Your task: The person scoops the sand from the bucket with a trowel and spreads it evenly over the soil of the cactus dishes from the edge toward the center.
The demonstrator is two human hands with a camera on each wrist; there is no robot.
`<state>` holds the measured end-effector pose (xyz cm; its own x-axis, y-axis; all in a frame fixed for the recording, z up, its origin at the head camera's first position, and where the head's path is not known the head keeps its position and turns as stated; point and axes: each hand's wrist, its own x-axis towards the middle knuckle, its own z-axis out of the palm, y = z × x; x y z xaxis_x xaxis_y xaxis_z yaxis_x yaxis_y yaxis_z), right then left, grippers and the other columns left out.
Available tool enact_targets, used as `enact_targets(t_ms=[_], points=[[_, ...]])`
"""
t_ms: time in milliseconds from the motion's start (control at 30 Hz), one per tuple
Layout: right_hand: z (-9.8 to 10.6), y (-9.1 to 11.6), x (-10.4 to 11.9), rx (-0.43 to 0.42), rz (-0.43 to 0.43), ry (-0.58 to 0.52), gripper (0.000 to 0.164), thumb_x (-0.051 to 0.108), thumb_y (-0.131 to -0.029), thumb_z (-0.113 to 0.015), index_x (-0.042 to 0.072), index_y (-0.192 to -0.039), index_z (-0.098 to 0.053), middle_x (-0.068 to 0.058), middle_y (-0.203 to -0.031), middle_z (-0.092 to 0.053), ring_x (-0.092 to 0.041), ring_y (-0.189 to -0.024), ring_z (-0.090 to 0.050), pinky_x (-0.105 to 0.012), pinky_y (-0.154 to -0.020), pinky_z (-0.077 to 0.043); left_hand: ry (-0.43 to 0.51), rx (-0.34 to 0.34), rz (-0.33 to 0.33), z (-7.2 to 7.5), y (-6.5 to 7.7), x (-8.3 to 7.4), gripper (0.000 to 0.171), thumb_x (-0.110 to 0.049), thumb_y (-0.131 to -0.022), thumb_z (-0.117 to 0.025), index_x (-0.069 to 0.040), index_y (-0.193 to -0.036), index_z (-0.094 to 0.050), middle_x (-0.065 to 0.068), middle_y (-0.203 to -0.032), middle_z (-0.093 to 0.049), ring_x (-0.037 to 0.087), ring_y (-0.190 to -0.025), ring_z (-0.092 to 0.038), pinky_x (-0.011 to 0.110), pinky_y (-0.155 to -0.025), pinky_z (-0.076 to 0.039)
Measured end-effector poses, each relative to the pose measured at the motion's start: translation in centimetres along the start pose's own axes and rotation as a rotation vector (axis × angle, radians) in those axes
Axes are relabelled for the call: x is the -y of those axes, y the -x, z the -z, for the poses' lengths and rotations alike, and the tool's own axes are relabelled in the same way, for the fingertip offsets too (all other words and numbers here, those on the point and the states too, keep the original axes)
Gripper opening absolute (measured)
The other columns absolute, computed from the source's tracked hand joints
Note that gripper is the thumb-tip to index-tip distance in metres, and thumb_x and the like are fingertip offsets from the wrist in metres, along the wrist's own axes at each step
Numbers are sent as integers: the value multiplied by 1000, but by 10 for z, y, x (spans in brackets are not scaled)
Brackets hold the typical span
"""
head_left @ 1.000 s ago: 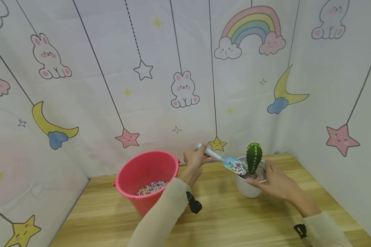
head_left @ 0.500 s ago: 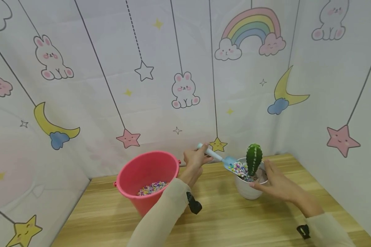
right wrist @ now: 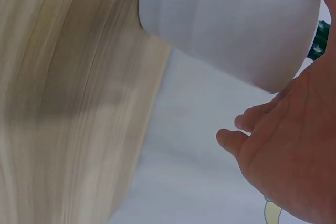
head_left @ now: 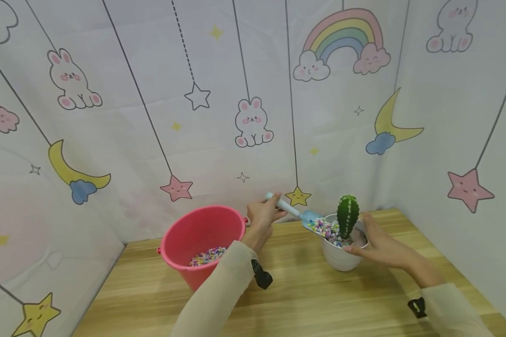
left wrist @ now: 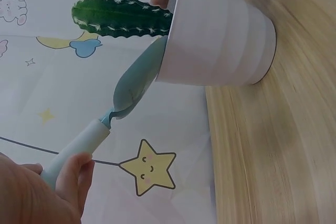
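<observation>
My left hand grips the pale handle of a small light-blue trowel. Its blade tilts down to the right, with the tip at the rim of a white flowerpot. Colourful little beads lie on the blade, and some are scattered inside the pot at the base of a green cactus. My right hand holds the pot by its right side, thumb at the near rim and a finger at the far rim. In the right wrist view, other fingers of this hand extend below the rim, apart from the wall.
A red bucket with more beads inside stands to the left, behind my left forearm. All of this is on a wooden table. White cloth walls with printed bunnies, stars and moons rise behind and on both sides.
Some beads have slid off the trowel into the pot, where more now show around the cactus. My left hand has shifted slightly to the left; the right hand keeps its hold on the pot.
</observation>
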<state>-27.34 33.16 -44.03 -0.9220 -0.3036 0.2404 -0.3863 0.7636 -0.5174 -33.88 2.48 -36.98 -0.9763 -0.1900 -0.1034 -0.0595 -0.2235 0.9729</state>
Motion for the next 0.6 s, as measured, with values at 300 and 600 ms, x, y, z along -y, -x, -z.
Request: enact_targets(t_ms=[300,600], points=[[-5,-1,0,27,-48,34,120,55,-94,-73,-12,-163,0,-44,-167,-7,-66,-152,-17,-79,-121,-25,-13,12,-40,2,-2,-4,34,-24,-98,-77,3,-117,-74,24,-109,-77,29,-85,-82,31,-72,-69],[-4,1,1,36,-50,-25,122,51,-94,-74,-11,-163,6,-45,-166,1,-67,-152,-11,-82,-120,-20,-29,27,-74,4,0,-10,39,-26,-98,-77,7,-120,-72,24,-110,-77,32,-88,-81,32,-73,-69]])
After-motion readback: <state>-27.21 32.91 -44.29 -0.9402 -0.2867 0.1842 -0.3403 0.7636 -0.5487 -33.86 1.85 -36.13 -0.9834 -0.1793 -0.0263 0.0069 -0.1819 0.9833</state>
